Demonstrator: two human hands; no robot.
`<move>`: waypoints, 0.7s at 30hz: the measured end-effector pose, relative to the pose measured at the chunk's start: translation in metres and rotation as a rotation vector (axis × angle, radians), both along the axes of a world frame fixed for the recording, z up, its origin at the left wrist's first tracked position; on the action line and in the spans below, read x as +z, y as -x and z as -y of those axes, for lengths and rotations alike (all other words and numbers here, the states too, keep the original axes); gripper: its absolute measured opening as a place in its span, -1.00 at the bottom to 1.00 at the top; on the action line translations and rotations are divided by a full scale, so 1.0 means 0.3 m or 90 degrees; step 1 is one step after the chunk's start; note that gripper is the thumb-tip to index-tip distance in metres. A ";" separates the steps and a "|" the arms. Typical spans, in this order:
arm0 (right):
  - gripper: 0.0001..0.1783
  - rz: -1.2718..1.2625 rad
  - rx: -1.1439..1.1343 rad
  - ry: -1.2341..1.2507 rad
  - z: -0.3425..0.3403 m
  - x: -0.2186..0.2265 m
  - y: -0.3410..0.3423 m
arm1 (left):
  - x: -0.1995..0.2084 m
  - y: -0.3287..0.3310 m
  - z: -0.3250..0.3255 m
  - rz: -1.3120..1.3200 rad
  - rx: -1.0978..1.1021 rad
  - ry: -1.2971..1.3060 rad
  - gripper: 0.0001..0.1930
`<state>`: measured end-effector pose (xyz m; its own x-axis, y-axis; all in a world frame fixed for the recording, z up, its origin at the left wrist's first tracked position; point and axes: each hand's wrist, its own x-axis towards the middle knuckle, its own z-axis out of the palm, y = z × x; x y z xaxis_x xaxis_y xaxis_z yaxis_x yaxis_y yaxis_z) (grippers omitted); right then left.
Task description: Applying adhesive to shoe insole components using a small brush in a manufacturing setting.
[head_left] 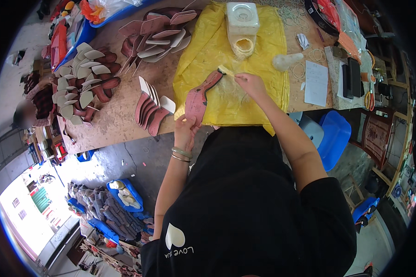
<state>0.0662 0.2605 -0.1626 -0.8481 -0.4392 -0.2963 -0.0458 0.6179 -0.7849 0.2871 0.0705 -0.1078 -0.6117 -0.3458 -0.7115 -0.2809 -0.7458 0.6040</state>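
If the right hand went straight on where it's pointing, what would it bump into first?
Probably the upper end of the pinkish-red piece in the left hand. The brush held by the right hand seems to reach it, though depth is unclear here.

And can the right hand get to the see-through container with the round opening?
Probably yes: the right hand is near the see-through container, with only yellow sheet between them, though it already holds a brush.
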 end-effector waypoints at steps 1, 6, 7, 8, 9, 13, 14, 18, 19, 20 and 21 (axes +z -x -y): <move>-0.69 -0.020 0.017 -0.003 0.017 0.001 0.018 | 0.032 0.019 -0.002 0.043 -0.028 0.107 -0.76; -0.69 -0.026 0.145 -0.012 0.066 0.068 0.058 | 0.072 0.049 0.023 0.026 -0.115 0.347 -0.63; -0.69 -0.016 0.170 0.000 0.064 0.094 0.057 | 0.095 0.062 0.027 0.048 -0.178 0.427 -0.63; -0.69 -0.016 0.170 0.000 0.064 0.124 0.053 | 0.107 0.066 0.031 0.070 -0.238 0.508 -0.63; -0.70 0.066 0.179 0.032 0.061 0.154 0.043 | 0.106 0.065 0.035 0.071 -0.238 0.508 -0.63; -0.71 0.162 0.217 0.110 0.063 0.286 0.008 | 0.102 0.069 0.018 0.062 -0.266 0.587 -0.64; -0.71 0.162 0.214 0.111 0.078 0.313 -0.006 | 0.103 0.072 0.012 0.047 -0.260 0.591 -0.64; -0.72 0.000 0.290 0.098 0.119 0.374 -0.008 | 0.102 0.080 0.009 0.061 -0.237 0.575 -0.65; -0.73 -0.003 0.295 0.100 0.124 0.371 -0.001 | 0.101 0.076 0.008 0.057 -0.224 0.559 -0.65; -0.73 -0.002 0.293 0.100 0.118 0.350 0.014 | 0.101 0.071 0.004 0.051 -0.213 0.542 -0.65; -0.71 0.027 0.259 0.050 0.107 0.305 0.038 | 0.100 0.067 0.001 0.052 -0.214 0.542 -0.65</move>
<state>0.0547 0.2282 -0.0712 -0.5888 -0.7582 -0.2802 -0.2397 0.4949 -0.8353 0.2670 0.0702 -0.0778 -0.7343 -0.5853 -0.3438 -0.4685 0.0705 0.8806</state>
